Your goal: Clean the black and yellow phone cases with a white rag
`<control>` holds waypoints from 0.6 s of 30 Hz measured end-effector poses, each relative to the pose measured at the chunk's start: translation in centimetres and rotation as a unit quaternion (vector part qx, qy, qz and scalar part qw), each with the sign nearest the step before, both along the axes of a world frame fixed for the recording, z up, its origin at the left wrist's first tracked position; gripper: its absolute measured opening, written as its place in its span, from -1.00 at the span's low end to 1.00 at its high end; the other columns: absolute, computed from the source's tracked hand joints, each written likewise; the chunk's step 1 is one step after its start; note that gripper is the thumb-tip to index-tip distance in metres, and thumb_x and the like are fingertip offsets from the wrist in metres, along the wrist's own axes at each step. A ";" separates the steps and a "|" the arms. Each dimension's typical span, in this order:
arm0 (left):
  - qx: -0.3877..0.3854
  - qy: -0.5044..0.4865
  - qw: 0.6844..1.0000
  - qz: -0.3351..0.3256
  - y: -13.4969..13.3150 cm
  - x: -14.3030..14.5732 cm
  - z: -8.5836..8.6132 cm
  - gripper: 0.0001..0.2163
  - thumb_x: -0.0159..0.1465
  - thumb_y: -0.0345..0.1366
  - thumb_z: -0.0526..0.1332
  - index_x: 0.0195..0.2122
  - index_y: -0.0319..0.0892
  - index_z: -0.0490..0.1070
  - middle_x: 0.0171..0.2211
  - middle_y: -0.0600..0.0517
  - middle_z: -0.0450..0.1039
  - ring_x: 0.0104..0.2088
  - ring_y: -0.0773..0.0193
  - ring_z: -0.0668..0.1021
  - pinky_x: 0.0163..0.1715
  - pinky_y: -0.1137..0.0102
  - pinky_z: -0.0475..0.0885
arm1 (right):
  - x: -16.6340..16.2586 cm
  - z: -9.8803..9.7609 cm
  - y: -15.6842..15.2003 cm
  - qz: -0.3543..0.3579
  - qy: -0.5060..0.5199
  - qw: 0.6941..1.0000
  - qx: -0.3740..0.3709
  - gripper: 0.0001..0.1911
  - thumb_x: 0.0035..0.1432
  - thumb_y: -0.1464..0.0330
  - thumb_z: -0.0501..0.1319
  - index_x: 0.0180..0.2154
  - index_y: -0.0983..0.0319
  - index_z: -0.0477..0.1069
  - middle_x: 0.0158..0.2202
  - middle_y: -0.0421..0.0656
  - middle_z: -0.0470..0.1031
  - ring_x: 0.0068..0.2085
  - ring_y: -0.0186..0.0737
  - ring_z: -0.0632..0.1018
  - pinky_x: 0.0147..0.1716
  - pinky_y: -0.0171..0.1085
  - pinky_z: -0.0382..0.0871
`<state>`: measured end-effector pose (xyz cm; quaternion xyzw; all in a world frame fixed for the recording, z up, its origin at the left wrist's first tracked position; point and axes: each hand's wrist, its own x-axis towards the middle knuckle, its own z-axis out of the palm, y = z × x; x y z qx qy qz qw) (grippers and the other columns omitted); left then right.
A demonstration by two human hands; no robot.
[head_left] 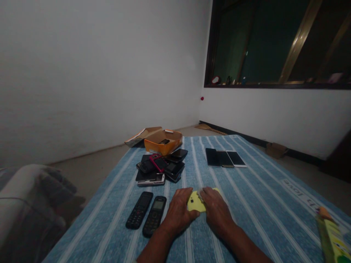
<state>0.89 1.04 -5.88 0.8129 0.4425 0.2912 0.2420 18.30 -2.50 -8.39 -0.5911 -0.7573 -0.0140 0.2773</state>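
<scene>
A yellow phone [195,204] lies flat on the striped blue cloth, its back with a small dark camera patch facing up. My left hand [179,206] grips the phone's left end between thumb and fingers. Bunched under the fingers of my right hand [215,206] is a small pale cloth [201,193], pressed on the phone's back; part of it is hidden by the hand. Left of my left hand, two black keypad phones [139,210] lie side by side. Farther off, a pile of several phones [159,166] includes a pink-edged one.
An open orange cardboard box [161,147] stands behind the pile with a phone inside. Three flat phones [225,158] rest in a row toward the back right. A yellow-green packet [334,237] sits at the right edge. Grey fabric [30,208] is at the left.
</scene>
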 end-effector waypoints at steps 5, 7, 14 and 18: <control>0.014 -0.012 1.000 -0.002 0.1 -0.1 -0.5 -0.36 -0.08 -0.41 0.36 0.10 -0.22 0.33 0.06 -0.16 0.41 0.08 -0.05 0.40 0.13 0.03 0.30 | -1.3 0.1 -0.9 0.020 0.010 1.000 -0.019 -0.52 0.12 0.63 0.03 0.04 0.27 0.43 0.10 0.03 0.43 0.17 -0.01 0.36 0.18 -0.04 0.16; 0.008 -0.015 1.000 -0.005 0.2 -0.2 -0.6 -0.34 -0.08 -0.40 0.36 0.12 -0.22 0.32 0.06 -0.16 0.41 0.07 -0.05 0.41 0.12 0.03 0.32 | -1.6 0.5 -1.1 0.022 0.019 0.999 -0.024 -0.52 0.12 0.63 0.03 0.04 0.27 0.43 0.09 0.04 0.43 0.15 -0.02 0.37 0.17 -0.04 0.16; 0.032 -0.033 0.998 -0.036 0.6 -0.4 -1.0 -0.37 -0.01 -0.42 0.28 0.15 -0.30 0.25 0.02 -0.20 0.41 0.05 0.01 0.43 0.09 0.09 0.36 | -3.0 2.5 -0.7 0.109 0.050 0.992 -0.045 -0.62 0.25 0.54 0.05 0.04 0.20 0.43 0.00 -0.04 0.46 0.02 -0.10 0.41 0.04 -0.17 0.25; 0.038 -0.045 0.997 -0.047 0.7 -0.5 -1.4 -0.38 0.03 -0.40 0.27 0.17 -0.33 0.22 0.02 -0.21 0.39 0.06 0.01 0.42 0.09 0.10 0.37 | -3.3 3.0 -0.4 0.107 0.037 0.992 -0.054 -0.59 0.29 0.51 0.06 0.14 0.16 0.35 0.01 -0.06 0.45 0.00 -0.10 0.40 0.02 -0.16 0.22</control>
